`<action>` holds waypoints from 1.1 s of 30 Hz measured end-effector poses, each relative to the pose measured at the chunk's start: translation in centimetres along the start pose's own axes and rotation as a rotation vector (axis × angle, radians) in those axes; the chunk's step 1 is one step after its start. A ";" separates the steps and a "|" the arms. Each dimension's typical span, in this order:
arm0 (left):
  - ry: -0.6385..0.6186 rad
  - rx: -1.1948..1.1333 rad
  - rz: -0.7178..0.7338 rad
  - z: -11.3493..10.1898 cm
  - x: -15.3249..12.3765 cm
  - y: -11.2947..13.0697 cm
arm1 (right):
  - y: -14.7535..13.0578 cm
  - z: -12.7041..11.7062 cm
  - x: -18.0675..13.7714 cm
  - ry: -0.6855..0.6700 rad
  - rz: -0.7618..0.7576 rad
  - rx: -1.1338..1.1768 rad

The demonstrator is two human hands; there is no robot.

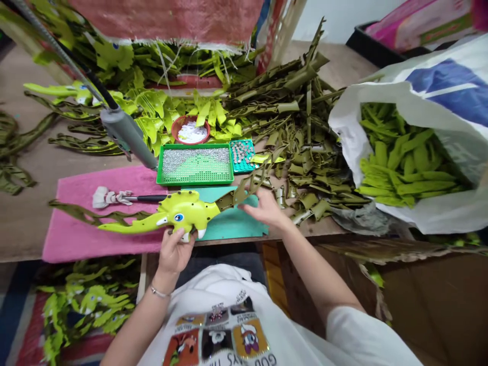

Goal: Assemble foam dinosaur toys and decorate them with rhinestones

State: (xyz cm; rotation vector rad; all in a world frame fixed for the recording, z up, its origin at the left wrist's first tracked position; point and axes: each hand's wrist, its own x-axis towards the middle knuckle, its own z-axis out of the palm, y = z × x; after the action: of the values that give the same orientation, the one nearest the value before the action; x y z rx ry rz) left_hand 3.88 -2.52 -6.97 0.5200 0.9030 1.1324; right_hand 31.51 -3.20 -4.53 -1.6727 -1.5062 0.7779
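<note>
My left hand (pixel 173 250) grips the underside of a lime-green plastic dinosaur toy (pixel 171 214) with a blue eye, at the table's front edge. My right hand (pixel 264 204) is closed on an olive-green toothed plastic strip (pixel 249 185) that meets the toy's rear end over a teal mat (pixel 232 223). A pink towel (pixel 76 223) lies under the toy's long snout.
A green tray of small screws (pixel 195 163), a small teal tray (pixel 242 155) and a red bowl (pixel 189 129) sit behind the toy. A grey hanging screwdriver (pixel 127 136) hangs left. Olive parts (pixel 301 127) pile right; a white bag (pixel 412 147) holds green pieces.
</note>
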 end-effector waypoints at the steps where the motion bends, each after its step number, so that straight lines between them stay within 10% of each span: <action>1: 0.016 -0.012 -0.005 -0.1 0.2 0.0 | 0.9 -0.5 0.3 0.053 -0.041 -0.118; 8: 0.026 -0.006 0.001 -0.2 1.5 0.9 | 6.4 -2.0 2.1 0.179 -0.171 -0.676; 15: 0.011 -0.071 0.020 0.1 1.5 2.3 | 2.5 -2.8 0.6 0.542 -0.304 -0.390; 24: 0.104 -0.090 -0.085 0.5 0.6 2.0 | -5.8 2.7 1.5 -0.253 -0.464 -0.179; 33: 0.084 -0.096 -0.134 -0.3 0.2 2.6 | -6.1 4.8 2.2 -0.338 -0.775 -0.468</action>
State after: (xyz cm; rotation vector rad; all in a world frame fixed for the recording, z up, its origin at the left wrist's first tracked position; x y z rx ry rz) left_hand 2.17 -1.44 -5.22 0.3304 0.9377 1.0762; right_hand 24.52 -0.24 -1.92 -1.0992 -2.4937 0.2917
